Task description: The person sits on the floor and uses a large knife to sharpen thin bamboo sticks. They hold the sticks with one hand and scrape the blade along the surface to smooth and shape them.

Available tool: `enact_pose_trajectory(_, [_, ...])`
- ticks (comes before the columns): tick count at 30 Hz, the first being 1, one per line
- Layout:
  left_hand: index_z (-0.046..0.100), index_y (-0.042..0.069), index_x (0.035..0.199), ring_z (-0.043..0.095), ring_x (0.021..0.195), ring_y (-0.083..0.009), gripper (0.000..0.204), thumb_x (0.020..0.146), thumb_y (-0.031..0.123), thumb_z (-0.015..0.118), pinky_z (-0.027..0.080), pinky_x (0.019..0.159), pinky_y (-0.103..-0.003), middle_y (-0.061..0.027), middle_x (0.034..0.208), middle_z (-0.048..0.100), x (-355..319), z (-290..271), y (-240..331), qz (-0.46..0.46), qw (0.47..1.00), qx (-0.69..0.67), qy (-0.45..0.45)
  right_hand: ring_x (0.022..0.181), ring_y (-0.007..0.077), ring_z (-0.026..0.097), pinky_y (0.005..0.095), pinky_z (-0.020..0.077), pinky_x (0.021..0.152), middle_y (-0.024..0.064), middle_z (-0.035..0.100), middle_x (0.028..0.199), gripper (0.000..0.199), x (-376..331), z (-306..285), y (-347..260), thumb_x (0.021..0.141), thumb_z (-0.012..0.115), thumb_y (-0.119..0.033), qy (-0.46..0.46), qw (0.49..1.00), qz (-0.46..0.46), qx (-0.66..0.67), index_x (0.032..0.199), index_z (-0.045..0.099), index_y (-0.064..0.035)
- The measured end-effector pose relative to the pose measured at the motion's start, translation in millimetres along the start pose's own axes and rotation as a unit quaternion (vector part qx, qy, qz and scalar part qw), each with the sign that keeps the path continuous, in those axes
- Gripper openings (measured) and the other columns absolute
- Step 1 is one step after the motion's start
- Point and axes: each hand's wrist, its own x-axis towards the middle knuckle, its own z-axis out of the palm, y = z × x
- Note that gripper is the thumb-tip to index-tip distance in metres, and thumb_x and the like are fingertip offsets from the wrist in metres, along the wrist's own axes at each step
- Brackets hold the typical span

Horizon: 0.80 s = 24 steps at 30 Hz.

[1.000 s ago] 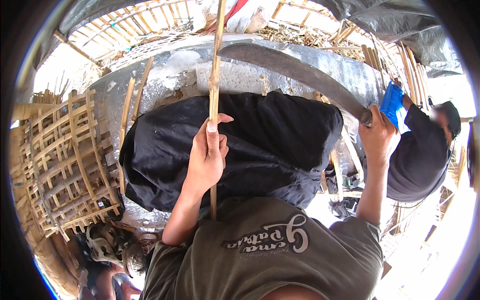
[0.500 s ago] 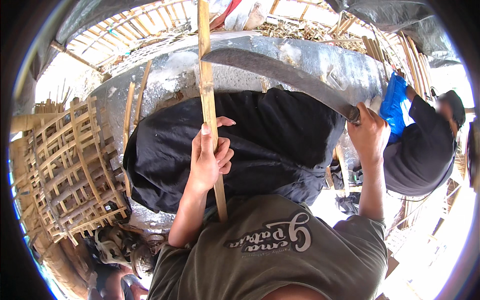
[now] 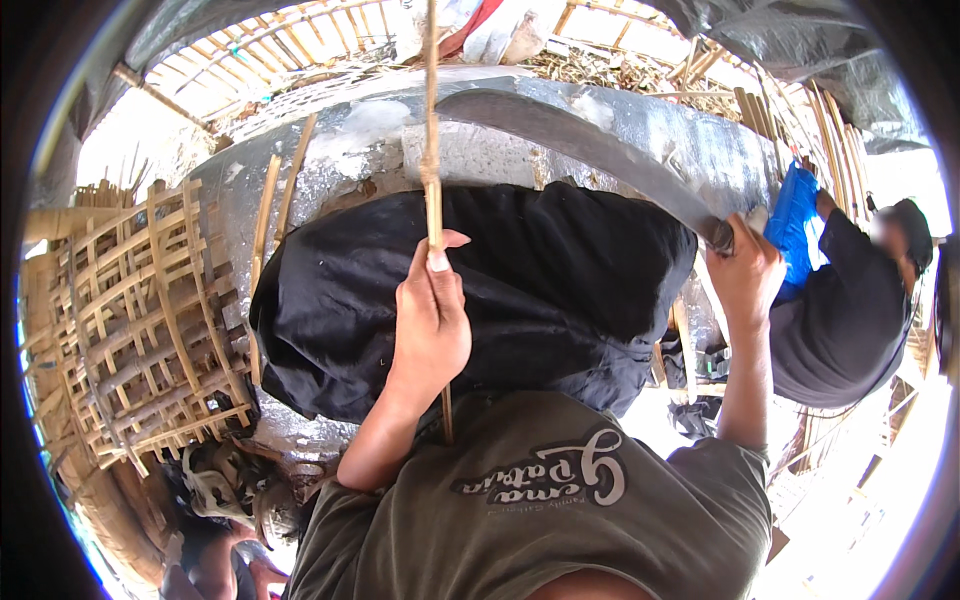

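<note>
My left hand [image 3: 432,315] is closed round a long bamboo strip [image 3: 431,140]. The strip stands nearly upright, its narrow edge toward me, with its lower end against my shirt. In my right hand [image 3: 748,272] is the grip of a machete [image 3: 590,145]; the fingers cover most of its handle. The broad, curved dark blade slants up to the left, and its tip lies close to the strip at the top; whether they touch I cannot tell. Below both hands, black cloth [image 3: 540,270] spreads over my lap.
A woven bamboo lattice [image 3: 140,320] leans at the left, beside loose bamboo strips [image 3: 266,215]. Behind the cloth runs a grey, worn slab [image 3: 350,125]. At the right sits a person in dark clothes [image 3: 835,325] next to a blue bag [image 3: 793,220]. Another person's limbs [image 3: 215,560] show at lower left.
My left hand has turned the bamboo strip from its broad face to its narrow edge and shifted slightly right. The machete has moved a little right and down with my right hand.
</note>
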Motion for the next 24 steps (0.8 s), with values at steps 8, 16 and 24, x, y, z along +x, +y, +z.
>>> enact_pose_trajectory(8, [0.054, 0.002, 0.118, 0.023, 0.046, -0.001, 0.046, 0.11, 0.039, 0.028, 0.019, 0.042, -0.022, 0.0083, 0.055, 0.025, 1, 4, 3, -0.043, 0.99, -0.11, -0.074, 0.068, 0.0378, 0.067, 0.0415, 0.0525, 0.061, 0.0182, 0.068, 0.075, 0.037, -24, 32, 12, 0.07, 0.085, -0.017, -0.014, 0.999, 0.017, 0.025, 0.1, 0.07, -0.0026])
enact_pose_trajectory(16, [0.053, -0.001, 0.118, 0.03, 0.045, -0.0072, 0.033, 0.11, 0.023, 0.031, 0.026, 0.046, -0.031, 0.0005, 0.052, 0.03, 1, 3, 4, 0.043, 0.994, 0.1, -0.001, 0.065, 0.0339, 0.067, 0.0404, 0.0505, 0.055, 0.0126, 0.067, 0.073, 0.025, -15, 19, 4, 0.069, 0.079, -0.013, 0.05, 0.998, 0.005, -0.04, 0.09, 0.066, -0.0094])
enact_pose_trajectory(24, [0.052, -0.001, 0.116, 0.03, 0.046, -0.0071, 0.036, 0.111, 0.027, 0.03, 0.027, 0.046, -0.03, 0.0013, 0.052, 0.031, 1, 5, 6, 0.036, 0.998, 0.052, -0.029, 0.066, 0.0372, 0.067, 0.0435, 0.0506, 0.058, 0.016, 0.065, 0.071, 0.025, -25, 39, 2, 0.069, 0.081, -0.014, 0.001, 0.999, 0.017, 0.051, 0.09, 0.067, -0.0079])
